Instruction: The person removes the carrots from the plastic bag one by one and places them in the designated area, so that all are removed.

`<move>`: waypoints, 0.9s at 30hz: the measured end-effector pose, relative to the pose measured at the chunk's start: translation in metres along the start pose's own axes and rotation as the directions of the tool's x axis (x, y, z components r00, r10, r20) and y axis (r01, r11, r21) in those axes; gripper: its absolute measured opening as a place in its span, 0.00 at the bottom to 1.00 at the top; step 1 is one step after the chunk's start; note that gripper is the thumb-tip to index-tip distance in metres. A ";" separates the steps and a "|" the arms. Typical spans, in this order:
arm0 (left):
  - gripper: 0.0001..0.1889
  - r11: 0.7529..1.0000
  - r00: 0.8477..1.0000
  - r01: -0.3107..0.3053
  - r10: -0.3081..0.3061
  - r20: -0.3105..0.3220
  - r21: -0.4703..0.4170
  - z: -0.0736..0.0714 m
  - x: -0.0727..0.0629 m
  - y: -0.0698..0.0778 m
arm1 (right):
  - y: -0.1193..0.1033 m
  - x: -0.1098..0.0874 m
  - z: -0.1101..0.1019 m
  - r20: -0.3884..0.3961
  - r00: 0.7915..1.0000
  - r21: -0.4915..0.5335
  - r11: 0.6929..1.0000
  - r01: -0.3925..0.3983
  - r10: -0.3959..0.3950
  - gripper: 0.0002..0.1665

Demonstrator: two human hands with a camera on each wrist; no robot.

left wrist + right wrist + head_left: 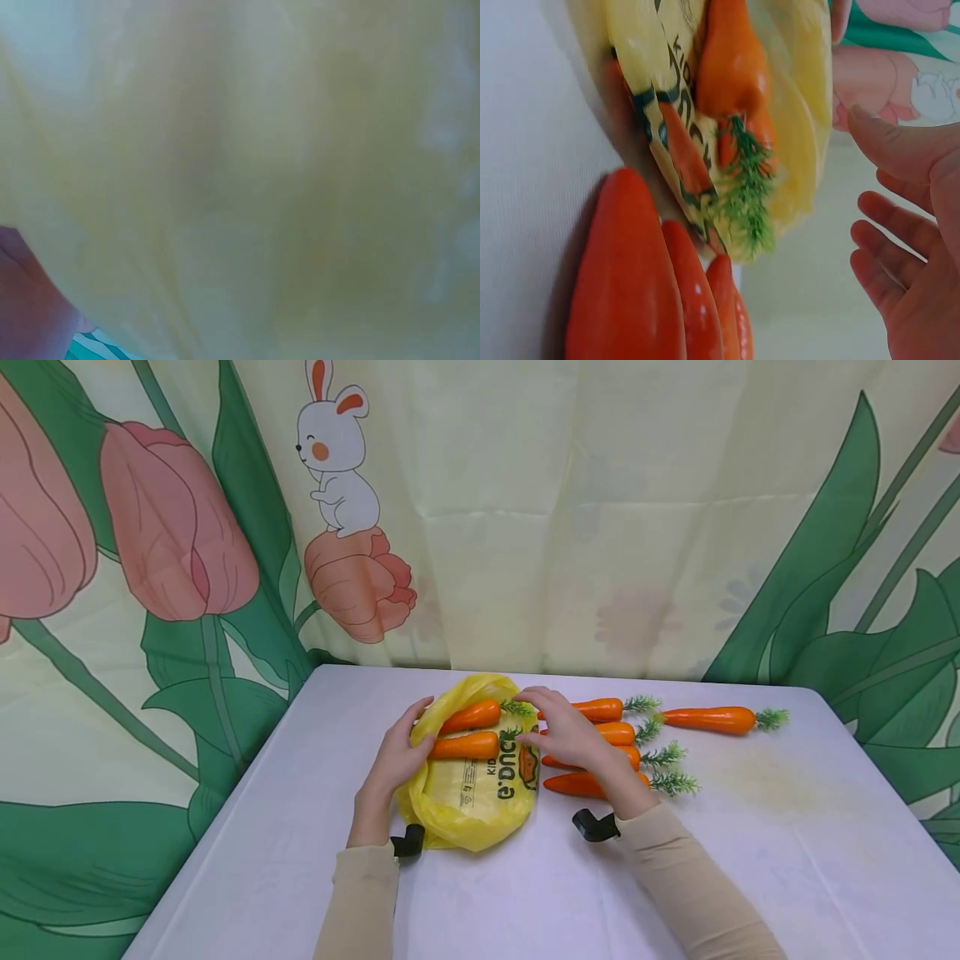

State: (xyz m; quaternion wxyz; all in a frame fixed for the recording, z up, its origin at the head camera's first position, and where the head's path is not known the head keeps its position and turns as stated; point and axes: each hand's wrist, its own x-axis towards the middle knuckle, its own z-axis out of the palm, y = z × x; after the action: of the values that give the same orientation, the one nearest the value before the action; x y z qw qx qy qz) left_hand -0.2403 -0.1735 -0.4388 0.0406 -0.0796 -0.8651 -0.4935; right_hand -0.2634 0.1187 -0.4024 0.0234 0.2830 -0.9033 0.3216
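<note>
A yellow plastic bag (480, 827) with dark printing lies on the table, its mouth spread wide. Two orange carrots with green tops, a rear carrot (476, 717) and a front carrot (468, 746), lie within its rim. My left hand (397, 752) holds the bag's left edge, thumb on the inner side; yellow film fills most of the left wrist view. At the bag's right rear edge is my right hand (562, 727), fingers spread and loosely bent around nothing. The right wrist view shows its thumb and fingers (900, 225) apart from the carrot greens (746, 191).
Several carrots lie right of the bag, tips toward it, the nearest carrot (581, 785) partly under my right forearm. Farther right lies a separate carrot (708, 720). A white cloth covers the table (262, 860); a printed curtain (495, 527) hangs behind.
</note>
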 end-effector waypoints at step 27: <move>0.32 1.000 1.000 0.003 -0.003 -0.009 -0.005 -0.001 -0.001 0.001 | -0.021 0.032 0.049 0.121 0.993 0.019 1.000 0.011 -0.013 0.34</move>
State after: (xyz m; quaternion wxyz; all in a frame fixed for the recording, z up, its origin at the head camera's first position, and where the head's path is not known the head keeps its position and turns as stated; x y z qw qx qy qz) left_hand -0.2391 -0.1741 -0.4372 0.0436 -0.0761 -0.8639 -0.4960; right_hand -0.2724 0.0605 -0.4217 -0.0321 0.3079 -0.8984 0.3117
